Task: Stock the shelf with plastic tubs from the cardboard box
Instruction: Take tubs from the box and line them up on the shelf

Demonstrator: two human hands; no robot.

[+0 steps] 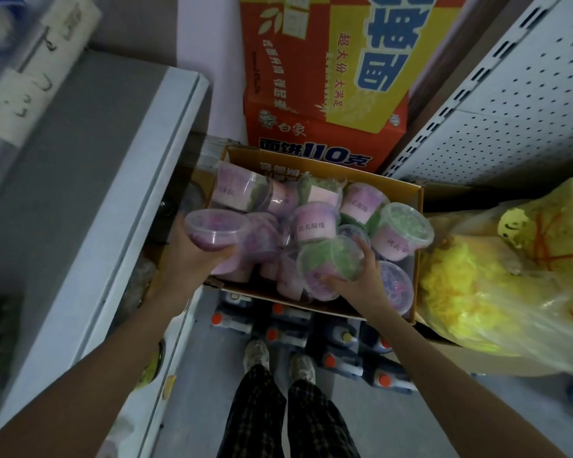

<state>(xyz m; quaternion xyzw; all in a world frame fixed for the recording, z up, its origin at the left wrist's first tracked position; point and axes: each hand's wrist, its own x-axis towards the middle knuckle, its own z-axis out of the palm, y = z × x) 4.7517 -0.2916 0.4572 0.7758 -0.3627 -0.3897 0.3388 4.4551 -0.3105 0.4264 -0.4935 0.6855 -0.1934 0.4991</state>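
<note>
An open cardboard box [417, 206] in front of me holds several clear plastic tubs with pink labels and purple or green beads. My left hand [192, 259] grips a purple-filled tub [215, 228] from below, lifted over the box's left edge. My right hand [354, 279] holds a green-and-pink tub [328, 262] tilted on its side, inside the box near its front. A green-topped tub [402, 229] leans at the box's right. The grey shelf [90, 180] runs along my left.
A red and yellow noodle carton [325, 94] stands behind the box. White perforated shelving [510, 110] is at the right. A yellow plastic bag [510, 279] lies to the right. Bottles with orange caps [278, 325] sit on the floor by my shoes.
</note>
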